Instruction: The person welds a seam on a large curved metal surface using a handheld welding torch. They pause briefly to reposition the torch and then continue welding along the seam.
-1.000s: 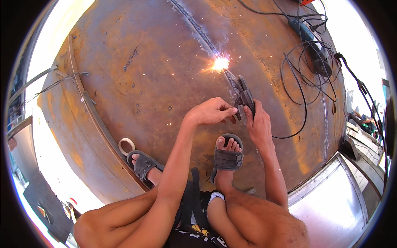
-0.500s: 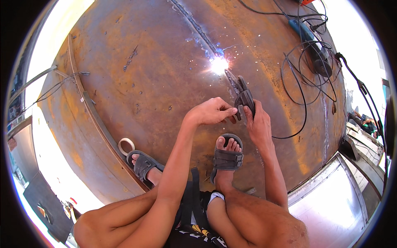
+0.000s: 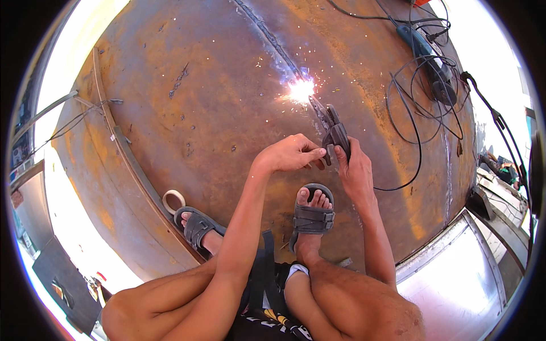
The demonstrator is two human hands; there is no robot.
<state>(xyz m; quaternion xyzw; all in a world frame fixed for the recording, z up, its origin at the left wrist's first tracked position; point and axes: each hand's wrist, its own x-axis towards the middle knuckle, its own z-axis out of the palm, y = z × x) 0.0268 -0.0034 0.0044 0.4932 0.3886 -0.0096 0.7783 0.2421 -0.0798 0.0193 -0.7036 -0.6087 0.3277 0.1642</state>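
Welding | right grip [image 3: 356, 170] clasping electrode holder [image 3: 336, 134] | left grip [image 3: 292, 154] touching it, pinching unclear

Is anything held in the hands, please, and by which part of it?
The right hand holds the dark welding holder by its rear end, away from the sparks. The left hand is at its left edge; whether it grips cannot be told.

I see bare plate [image 3: 227, 108] left of the sparking arc [image 3: 301, 90], which blocks ahead; looped cable [image 3: 421, 152] obstructs right.
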